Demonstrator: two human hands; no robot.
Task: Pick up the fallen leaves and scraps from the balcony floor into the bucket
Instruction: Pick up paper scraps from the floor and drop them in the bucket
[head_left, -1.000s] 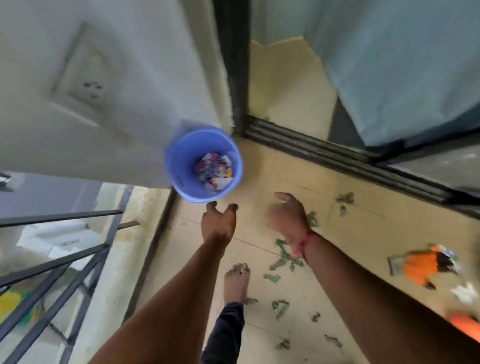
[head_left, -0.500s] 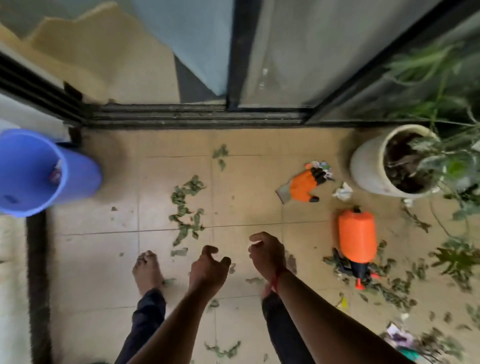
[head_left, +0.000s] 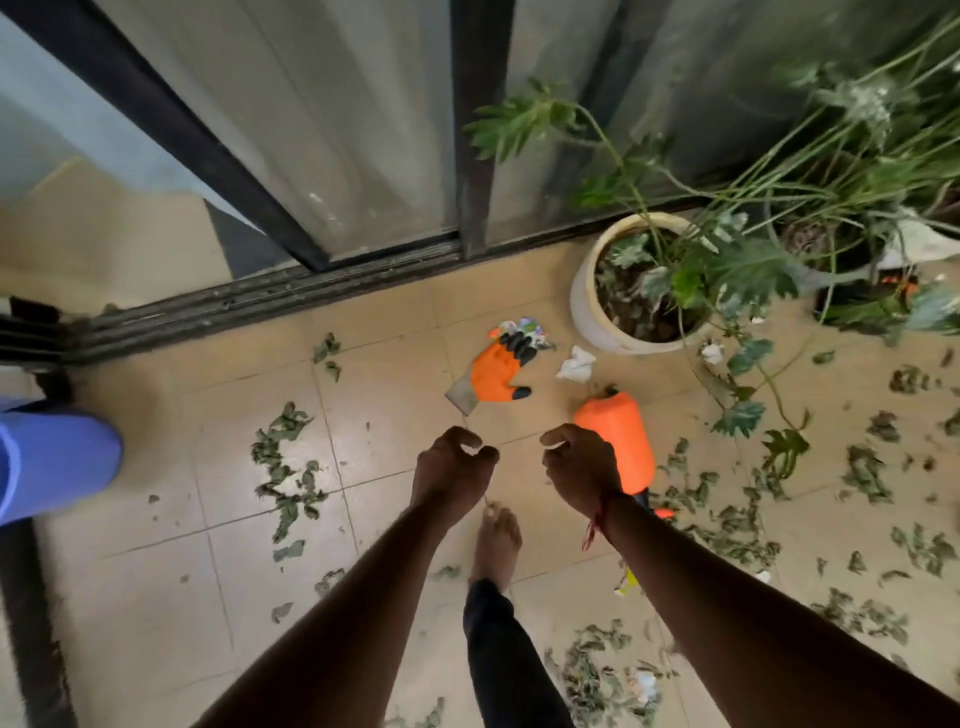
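Dry green leaves (head_left: 288, 467) lie scattered over the beige floor tiles, thickest at the right (head_left: 727, 525) and bottom (head_left: 597, 670). A crumpled white paper scrap (head_left: 574, 364) lies by the pot, and a colourful wrapper (head_left: 522, 328) sits beyond the glove. The blue bucket (head_left: 49, 462) stands at the far left edge, only its side showing. My left hand (head_left: 452, 473) and my right hand (head_left: 576, 467) hover side by side over the floor, fingers loosely curled and apart, holding nothing.
An orange work glove (head_left: 493, 374) and an orange spray bottle (head_left: 618, 441) lie on the tiles ahead. A white pot with a leafy plant (head_left: 597, 317) stands at the right. The sliding door track (head_left: 249, 301) runs along the back. My bare foot (head_left: 496, 540) is below my hands.
My view has swung right, away from the bucket, toward the plant and the leaf-strewn floor. Both hands left the bucket's rim and now hang empty above the tiles.
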